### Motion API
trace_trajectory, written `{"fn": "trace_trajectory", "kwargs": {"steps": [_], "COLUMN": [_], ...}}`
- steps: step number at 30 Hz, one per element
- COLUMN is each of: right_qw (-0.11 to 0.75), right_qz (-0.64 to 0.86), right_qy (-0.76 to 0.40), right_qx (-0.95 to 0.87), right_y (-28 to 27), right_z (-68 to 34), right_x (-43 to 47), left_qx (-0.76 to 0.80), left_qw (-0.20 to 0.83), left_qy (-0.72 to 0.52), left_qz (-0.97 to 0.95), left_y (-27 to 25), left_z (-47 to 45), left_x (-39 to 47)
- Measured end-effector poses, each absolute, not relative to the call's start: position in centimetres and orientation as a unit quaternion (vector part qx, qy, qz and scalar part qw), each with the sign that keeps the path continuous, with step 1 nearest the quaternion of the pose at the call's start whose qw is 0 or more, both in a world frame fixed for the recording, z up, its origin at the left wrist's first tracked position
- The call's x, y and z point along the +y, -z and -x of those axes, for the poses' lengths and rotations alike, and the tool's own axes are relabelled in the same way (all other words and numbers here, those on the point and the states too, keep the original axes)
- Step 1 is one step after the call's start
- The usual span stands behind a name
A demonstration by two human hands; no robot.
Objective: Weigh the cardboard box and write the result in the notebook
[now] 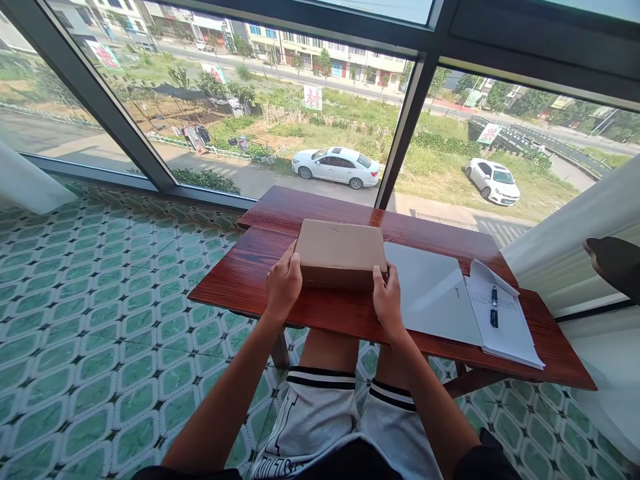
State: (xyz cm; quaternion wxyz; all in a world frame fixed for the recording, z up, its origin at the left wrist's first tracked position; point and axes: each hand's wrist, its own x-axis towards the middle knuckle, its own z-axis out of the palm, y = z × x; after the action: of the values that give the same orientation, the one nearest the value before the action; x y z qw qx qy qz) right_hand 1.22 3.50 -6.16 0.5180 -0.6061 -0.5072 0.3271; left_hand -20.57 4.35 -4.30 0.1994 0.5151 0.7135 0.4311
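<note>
A closed brown cardboard box (341, 245) is in the middle of the view, over the dark red wooden table (235, 267). My left hand (284, 280) grips its left side, with the thumb at the near left corner. On the opposite side my right hand (387, 297) holds the near right corner, thumb on the front edge. The fingers behind the box's sides are partly hidden. Whether the box rests on the tabletop or is slightly lifted, I cannot tell. Just right of my right hand lies a flat grey laptop (433, 290), its lid shut.
A paper pad (505, 327) with a curled top sheet lies right of the laptop, and a dark pen (495, 307) rests on it. Large windows stand beyond the table, with white curtains (560, 267) at the sides. A dark curved object (615, 263) juts in at right.
</note>
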Motion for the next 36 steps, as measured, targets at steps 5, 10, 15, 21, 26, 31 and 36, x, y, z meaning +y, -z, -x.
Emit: {"fn": "trace_trajectory", "kwargs": {"steps": [5, 10, 15, 21, 26, 31, 36], "right_qw": [0.516, 0.515, 0.51, 0.52, 0.525, 0.509, 0.507], "right_qz": [0.601, 0.607, 0.607, 0.574, 0.541, 0.546, 0.568], "right_qy": [-0.331, -0.33, -0.336, -0.366, -0.382, -0.36, -0.342], "right_qx": [-0.513, -0.507, -0.508, -0.516, -0.535, -0.56, -0.551], "right_y": [6.4, 6.8, 6.9, 7.2, 7.3, 7.0, 6.3], "right_z": [-1.2, -1.0, -1.1, -1.4, -1.9, -2.9, -5.3], "right_x": [3.5, 3.6, 3.7, 3.7, 3.8, 3.9, 4.3], "left_qx": [0.712, 0.714, 0.725, 0.721, 0.712, 0.671, 0.568], "left_qw": [0.194, 0.199, 0.198, 0.193, 0.178, 0.063, -0.099], "left_qy": [-0.442, -0.446, -0.432, -0.432, -0.441, -0.463, -0.459], "left_qz": [-0.509, -0.502, -0.499, -0.506, -0.517, -0.576, -0.676], "left_y": [5.2, 5.3, 5.3, 5.6, 5.5, 4.8, 2.9], "left_z": [20.8, 20.8, 20.7, 20.9, 21.2, 21.3, 19.8], "left_x": [4.5, 4.4, 4.3, 4.3, 4.3, 4.4, 4.1]}}
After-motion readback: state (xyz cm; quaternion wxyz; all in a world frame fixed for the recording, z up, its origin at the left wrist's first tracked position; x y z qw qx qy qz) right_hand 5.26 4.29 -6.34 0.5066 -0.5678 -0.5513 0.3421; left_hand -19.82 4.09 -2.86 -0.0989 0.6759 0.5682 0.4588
